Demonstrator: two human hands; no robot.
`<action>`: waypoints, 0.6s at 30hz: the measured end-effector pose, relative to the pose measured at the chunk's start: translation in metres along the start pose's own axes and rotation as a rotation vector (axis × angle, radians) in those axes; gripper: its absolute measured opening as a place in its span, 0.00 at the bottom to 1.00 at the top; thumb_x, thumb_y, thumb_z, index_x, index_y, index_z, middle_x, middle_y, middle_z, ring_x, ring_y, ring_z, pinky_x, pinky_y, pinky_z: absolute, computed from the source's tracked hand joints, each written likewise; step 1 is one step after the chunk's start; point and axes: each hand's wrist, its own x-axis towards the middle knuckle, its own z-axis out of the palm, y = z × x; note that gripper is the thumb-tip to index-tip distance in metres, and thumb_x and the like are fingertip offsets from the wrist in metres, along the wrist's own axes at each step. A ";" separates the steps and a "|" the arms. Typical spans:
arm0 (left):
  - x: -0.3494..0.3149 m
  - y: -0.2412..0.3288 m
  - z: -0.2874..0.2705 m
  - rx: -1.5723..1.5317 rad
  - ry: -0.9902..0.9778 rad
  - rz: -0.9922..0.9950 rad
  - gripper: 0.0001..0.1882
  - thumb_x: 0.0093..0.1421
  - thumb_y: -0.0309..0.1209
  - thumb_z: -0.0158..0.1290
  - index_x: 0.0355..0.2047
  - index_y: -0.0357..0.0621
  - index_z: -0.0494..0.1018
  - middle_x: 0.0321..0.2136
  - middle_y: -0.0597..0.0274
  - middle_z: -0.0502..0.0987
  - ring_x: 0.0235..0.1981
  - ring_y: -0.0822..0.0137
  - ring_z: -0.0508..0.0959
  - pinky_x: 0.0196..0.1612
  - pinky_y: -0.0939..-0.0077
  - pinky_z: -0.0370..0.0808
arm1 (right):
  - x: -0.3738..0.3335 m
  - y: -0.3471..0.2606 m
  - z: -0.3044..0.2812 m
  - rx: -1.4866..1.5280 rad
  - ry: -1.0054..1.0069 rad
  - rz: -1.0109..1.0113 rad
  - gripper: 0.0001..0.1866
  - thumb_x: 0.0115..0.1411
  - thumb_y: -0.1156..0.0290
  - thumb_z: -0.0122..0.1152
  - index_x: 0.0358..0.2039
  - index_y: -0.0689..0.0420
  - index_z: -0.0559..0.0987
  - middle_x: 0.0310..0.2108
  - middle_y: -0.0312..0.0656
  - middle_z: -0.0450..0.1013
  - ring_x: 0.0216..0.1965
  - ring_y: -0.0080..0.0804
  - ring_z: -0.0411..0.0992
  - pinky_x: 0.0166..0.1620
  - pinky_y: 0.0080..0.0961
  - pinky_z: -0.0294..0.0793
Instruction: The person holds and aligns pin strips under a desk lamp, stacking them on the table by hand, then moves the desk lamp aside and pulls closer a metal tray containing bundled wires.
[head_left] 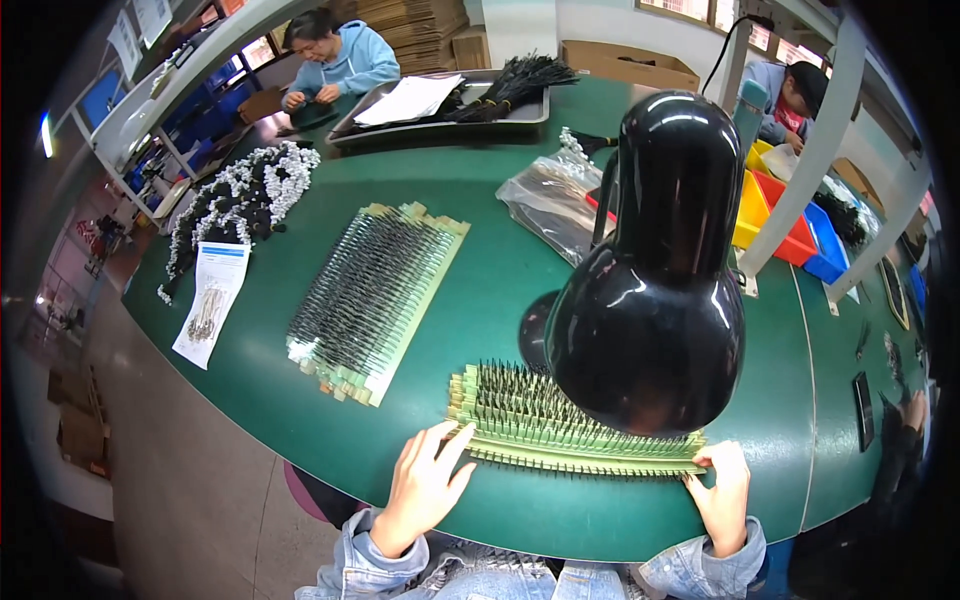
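Note:
On the green table in front of me lies a stack of pale green strips (540, 400), set with rows of small dark pins. Along its near side runs one long green strip (580, 460) with dark pins along its edge. At the strip's left end is my left hand (425, 485), fingers stretched and apart, the fingertips touching it. My right hand (725, 490) pinches the right end between thumb and fingers. A black lamp (650, 350) hides part of the stack. Farther left sits a second batch of pinned strips (380, 295).
Left of it lie a white paper sheet (235, 262) and a heap of black-and-white parts (275, 180). A metal tray (375, 132), a clear plastic bag (545, 205) and coloured bins (785, 225) stand farther back. Two people (350, 60) work across the table. A dark phone-like slab (863, 410) is at right.

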 end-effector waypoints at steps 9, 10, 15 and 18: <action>-0.008 0.001 0.004 0.033 0.044 0.023 0.19 0.42 0.27 0.54 0.37 0.39 0.67 0.36 0.53 0.67 0.37 0.53 0.68 0.42 0.67 0.65 | 0.003 0.001 0.002 -0.046 -0.057 -0.028 0.13 0.29 0.81 0.60 0.22 0.59 0.73 0.22 0.41 0.65 0.27 0.37 0.64 0.33 0.28 0.65; -0.007 0.001 0.003 0.035 0.038 0.024 0.18 0.42 0.27 0.54 0.37 0.39 0.67 0.36 0.54 0.68 0.37 0.54 0.68 0.41 0.67 0.65 | 0.003 0.002 0.001 -0.048 -0.052 -0.027 0.13 0.29 0.81 0.60 0.22 0.59 0.73 0.22 0.41 0.65 0.27 0.37 0.64 0.33 0.28 0.65; -0.012 -0.008 -0.005 0.048 -0.152 0.013 0.16 0.42 0.27 0.54 0.34 0.38 0.68 0.30 0.56 0.70 0.34 0.58 0.68 0.36 0.69 0.66 | 0.001 0.009 0.000 0.066 -0.123 -0.109 0.12 0.30 0.79 0.62 0.22 0.59 0.75 0.22 0.40 0.67 0.27 0.36 0.65 0.32 0.26 0.65; -0.003 -0.019 -0.017 -0.119 -0.215 0.115 0.14 0.44 0.26 0.53 0.33 0.37 0.67 0.26 0.57 0.70 0.30 0.59 0.70 0.33 0.70 0.68 | -0.001 0.009 -0.001 0.093 -0.111 -0.134 0.10 0.32 0.79 0.62 0.21 0.60 0.74 0.21 0.39 0.68 0.24 0.32 0.66 0.29 0.24 0.66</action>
